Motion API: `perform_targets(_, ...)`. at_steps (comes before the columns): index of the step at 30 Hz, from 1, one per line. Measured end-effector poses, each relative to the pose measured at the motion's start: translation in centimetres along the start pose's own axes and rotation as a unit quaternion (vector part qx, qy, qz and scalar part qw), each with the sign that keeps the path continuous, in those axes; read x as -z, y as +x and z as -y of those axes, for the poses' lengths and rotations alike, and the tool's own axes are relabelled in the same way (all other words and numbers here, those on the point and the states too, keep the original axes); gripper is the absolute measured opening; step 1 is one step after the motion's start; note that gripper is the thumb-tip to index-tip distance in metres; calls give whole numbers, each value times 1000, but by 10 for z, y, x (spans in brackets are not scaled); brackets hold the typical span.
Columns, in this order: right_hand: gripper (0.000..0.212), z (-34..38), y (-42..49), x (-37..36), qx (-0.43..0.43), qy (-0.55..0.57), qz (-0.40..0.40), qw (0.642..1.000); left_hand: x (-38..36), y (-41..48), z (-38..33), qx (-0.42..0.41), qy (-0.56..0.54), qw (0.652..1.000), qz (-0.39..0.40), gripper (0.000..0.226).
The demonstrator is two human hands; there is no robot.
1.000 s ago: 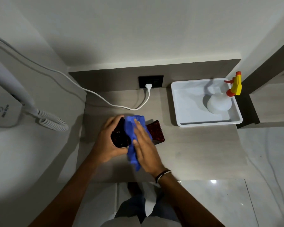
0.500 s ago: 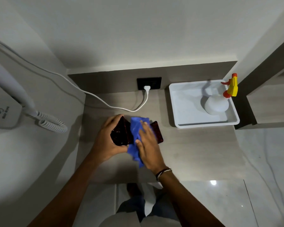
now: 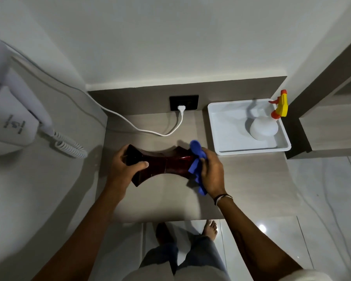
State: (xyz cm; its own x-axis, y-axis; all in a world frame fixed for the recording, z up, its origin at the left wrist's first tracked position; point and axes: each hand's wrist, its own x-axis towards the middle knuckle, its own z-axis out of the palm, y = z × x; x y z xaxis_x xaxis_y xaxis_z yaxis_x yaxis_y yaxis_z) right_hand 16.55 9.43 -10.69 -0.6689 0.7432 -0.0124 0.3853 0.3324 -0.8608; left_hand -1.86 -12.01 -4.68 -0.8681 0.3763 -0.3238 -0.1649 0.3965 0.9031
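A dark red glossy tray (image 3: 164, 164) with curved sides is held above the grey counter (image 3: 170, 199). My left hand (image 3: 123, 166) grips its left end, thumb on top. My right hand (image 3: 211, 173) holds a blue cloth (image 3: 197, 159) against the tray's right end, fingers curled round the cloth. Part of the cloth hangs below my right palm.
A white tray (image 3: 225, 126) at the back right holds a white spray bottle (image 3: 264, 128) with a yellow and orange trigger. A white cable (image 3: 142, 129) runs from the black socket (image 3: 183, 102) to a wall-mounted hair dryer (image 3: 12, 118) with a coiled cord on the left.
My right hand slid the blue cloth from the tray's middle to its right end. The tray is now turned lengthwise, more of its dark surface showing.
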Motion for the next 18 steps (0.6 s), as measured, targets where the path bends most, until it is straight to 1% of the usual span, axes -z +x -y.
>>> perform_targets(1,31,0,-3,0,-32,31,-23,999,0,1,0,26,-13,1000,-6,75)
perform_targets(2,28,1,-6,-1,-61,61,-26,996,-1,0,0,48,-21,999,-8,67)
perform_targets(3,27,2,-7,-3,-88,96,-13,991,-2,-1,0,71,-27,997,-3,64)
perform_targets(4,26,4,-9,-4,-111,125,2,986,-4,-3,1,92,-37,995,9,68)
perform_targets(6,26,3,-10,-7,-147,154,7,977,-8,-7,4,119,-41,992,27,86)
perform_targets(7,26,3,-10,-8,-154,158,3,975,-9,-9,6,111,-32,993,36,89)
perform_targets(8,26,2,-9,-8,-156,163,-5,974,-10,-11,6,84,-10,995,53,87)
perform_targets(10,26,1,-8,-10,-156,164,-20,974,-11,-16,9,7,54,994,95,77)
perform_targets(11,27,0,-7,-10,-156,157,-23,975,-11,-19,10,-18,79,991,110,74)
perform_targets(12,27,0,-6,-10,-159,150,-27,976,-11,-23,11,-37,100,987,123,76)
perform_targets(14,27,1,-6,-12,-154,140,-41,977,-9,-26,13,-85,154,975,139,96)
perform_targets(15,28,2,-8,-12,-140,125,-57,980,-8,-26,15,-107,179,968,142,104)
perform_targets(16,29,6,-12,-13,-115,100,-78,985,-7,-25,18,-121,190,964,139,106)
perform_targets(17,33,10,-17,-14,-86,69,-95,989,-7,-25,19,-132,194,963,130,102)
perform_targets(18,38,13,-24,-15,-58,37,-95,993,-8,-25,20,-145,198,963,115,97)
